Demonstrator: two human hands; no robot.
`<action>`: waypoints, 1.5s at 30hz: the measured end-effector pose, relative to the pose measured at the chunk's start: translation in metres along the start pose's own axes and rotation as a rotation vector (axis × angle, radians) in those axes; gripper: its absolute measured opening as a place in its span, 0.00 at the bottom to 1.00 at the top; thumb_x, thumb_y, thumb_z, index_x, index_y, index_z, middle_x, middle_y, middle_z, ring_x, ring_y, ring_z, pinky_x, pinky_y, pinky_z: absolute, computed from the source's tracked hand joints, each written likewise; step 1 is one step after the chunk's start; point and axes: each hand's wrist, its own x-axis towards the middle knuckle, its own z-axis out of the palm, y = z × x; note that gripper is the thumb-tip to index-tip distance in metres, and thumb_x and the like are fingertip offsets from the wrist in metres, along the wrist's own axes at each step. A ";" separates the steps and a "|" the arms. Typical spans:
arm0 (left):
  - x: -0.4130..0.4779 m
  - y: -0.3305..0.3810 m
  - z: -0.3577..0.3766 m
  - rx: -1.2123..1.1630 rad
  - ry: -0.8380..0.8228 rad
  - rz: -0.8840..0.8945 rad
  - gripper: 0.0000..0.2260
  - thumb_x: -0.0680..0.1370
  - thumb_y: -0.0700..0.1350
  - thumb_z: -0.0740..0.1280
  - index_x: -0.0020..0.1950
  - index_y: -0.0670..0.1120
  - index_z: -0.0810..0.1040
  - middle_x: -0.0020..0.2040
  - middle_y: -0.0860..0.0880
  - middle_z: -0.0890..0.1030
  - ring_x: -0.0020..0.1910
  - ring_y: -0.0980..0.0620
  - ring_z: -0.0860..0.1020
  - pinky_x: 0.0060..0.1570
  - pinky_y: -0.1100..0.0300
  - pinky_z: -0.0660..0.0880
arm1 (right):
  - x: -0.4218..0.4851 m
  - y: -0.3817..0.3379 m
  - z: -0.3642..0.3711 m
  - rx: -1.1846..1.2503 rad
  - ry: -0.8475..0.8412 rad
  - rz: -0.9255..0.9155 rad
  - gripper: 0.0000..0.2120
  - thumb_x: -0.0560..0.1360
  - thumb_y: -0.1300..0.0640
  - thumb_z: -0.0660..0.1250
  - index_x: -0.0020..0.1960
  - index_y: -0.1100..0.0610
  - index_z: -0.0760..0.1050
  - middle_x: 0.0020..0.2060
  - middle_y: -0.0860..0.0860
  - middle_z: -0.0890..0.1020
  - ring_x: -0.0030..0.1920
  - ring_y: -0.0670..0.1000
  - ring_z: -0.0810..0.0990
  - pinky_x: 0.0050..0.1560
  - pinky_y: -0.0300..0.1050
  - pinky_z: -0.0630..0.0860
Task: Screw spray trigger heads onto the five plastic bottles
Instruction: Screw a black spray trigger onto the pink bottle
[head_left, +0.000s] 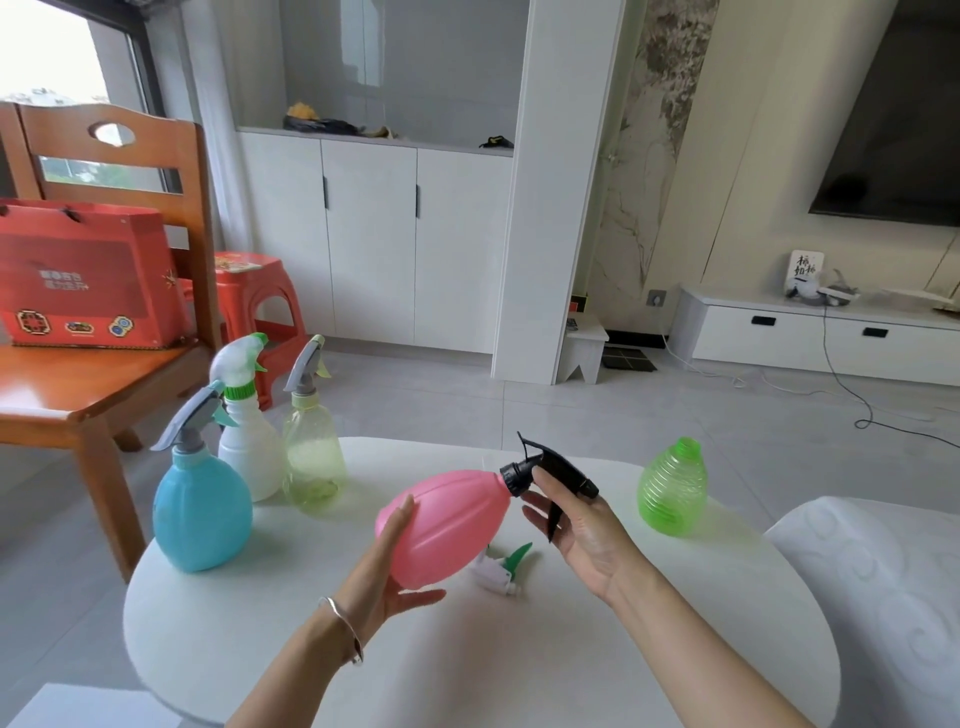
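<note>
A: Entry, head view. Left hand (387, 577)?

B: It grips the pink bottle (452, 519) by the base, fingers (404, 512) curled up one side, thumb under. The bottle is tilted, neck pointing to the far right, over the middle of the counter (467, 665).

A: Right hand (582, 535)?

B: At the black trigger head (558, 467), which sits on the pink bottle's neck. Its fingers (545, 483) are loosely curved round the head, with the lever running down between them. Thread seating: cannot tell.

A: Other bottles?

B: Three are upright at the far left edge, each with a head on. The blue bottle (202, 512) is nearest. The white bottle (249, 452) and the pale yellow bottle (314, 457) stand just behind it, side by side. The green bottle (672, 488) stands at the far right edge, neck bare.

A: Loose parts?

B: One white-and-green trigger head (501, 569) lies on its side near the counter's middle, below the pink bottle.
</note>
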 end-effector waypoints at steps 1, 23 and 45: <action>-0.002 0.001 0.002 0.038 -0.017 -0.006 0.44 0.45 0.72 0.72 0.55 0.52 0.72 0.49 0.40 0.82 0.43 0.45 0.84 0.35 0.52 0.81 | -0.001 0.000 0.002 -0.004 -0.019 -0.020 0.14 0.62 0.57 0.75 0.47 0.56 0.82 0.43 0.52 0.86 0.43 0.48 0.84 0.46 0.41 0.81; -0.009 0.007 -0.005 0.022 -0.225 0.075 0.36 0.62 0.58 0.76 0.67 0.52 0.68 0.61 0.43 0.79 0.54 0.49 0.81 0.48 0.55 0.80 | -0.002 0.005 0.010 -0.146 0.095 0.000 0.19 0.56 0.49 0.78 0.44 0.54 0.81 0.40 0.50 0.86 0.42 0.48 0.85 0.45 0.42 0.79; -0.013 0.011 -0.006 -0.120 -0.234 -0.078 0.35 0.63 0.69 0.69 0.63 0.49 0.74 0.55 0.41 0.83 0.54 0.42 0.82 0.45 0.49 0.81 | -0.004 0.012 0.019 -0.064 0.118 0.044 0.16 0.60 0.51 0.77 0.45 0.55 0.81 0.40 0.49 0.86 0.42 0.45 0.85 0.43 0.39 0.78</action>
